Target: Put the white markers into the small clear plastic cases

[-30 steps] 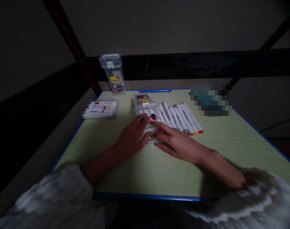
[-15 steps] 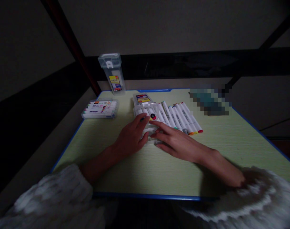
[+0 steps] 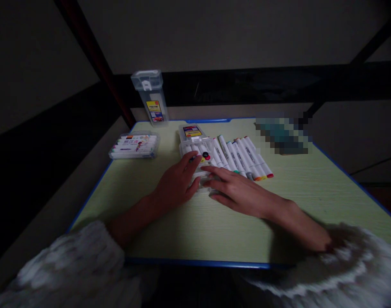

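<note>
A clear plastic marker case [image 3: 195, 146] lies in the middle of the table with its lid toward the far side. White markers lie inside it; black, red and yellow caps [image 3: 205, 155] show at the near end. My left hand [image 3: 176, 183] rests over the case's near left part, thumb and fingers apart. From the right, my right hand [image 3: 237, 188] reaches over the near end with fingers stretched and spread. The fingertips touch or nearly touch the case; exact contact is hidden. Several loose white markers [image 3: 242, 158] lie side by side just right of the case.
A flat box of white pens [image 3: 135, 146] lies at the table's left edge. Behind it stands a tall clear case [image 3: 155, 102] with a yellow label. A pixelated flat object [image 3: 282, 136] is at the far right. The pale table [image 3: 195, 235] has a blue rim.
My right index finger has drawn slightly back toward me, away from the caps. My left hand has hardly moved; the loose markers lie as before.
</note>
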The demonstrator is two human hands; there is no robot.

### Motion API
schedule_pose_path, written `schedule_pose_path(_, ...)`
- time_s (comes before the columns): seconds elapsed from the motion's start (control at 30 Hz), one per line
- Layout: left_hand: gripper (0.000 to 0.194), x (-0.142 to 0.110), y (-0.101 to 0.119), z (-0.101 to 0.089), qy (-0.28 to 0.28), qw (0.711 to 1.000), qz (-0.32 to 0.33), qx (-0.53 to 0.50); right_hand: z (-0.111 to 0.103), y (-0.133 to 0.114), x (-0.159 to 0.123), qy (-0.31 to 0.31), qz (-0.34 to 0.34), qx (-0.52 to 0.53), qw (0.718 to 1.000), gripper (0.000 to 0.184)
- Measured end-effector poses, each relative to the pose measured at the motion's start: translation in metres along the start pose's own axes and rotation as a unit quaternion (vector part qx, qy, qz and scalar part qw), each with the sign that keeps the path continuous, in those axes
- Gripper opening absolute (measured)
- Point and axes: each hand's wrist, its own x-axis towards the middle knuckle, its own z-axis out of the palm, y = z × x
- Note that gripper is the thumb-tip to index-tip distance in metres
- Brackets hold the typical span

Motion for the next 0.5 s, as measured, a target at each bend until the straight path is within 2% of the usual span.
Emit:
schedule_pose_path(0.13, 0.044, -0.0001, 0.0001, -0.0003, -0.001, 1.0, 0.0, 0.003, 0.0002, 0.0002, 0.0002, 0.012, -0.006, 0.01, 1.0, 0.027)
schedule_pose_path(0.5, 0.042, 0.0003, 0.0, -0.0012, -0.001, 1.0, 0.011, -0.003, -0.0008, -0.0004, 0.0015, -0.008, -0.007, 0.0, 1.0, 0.026)
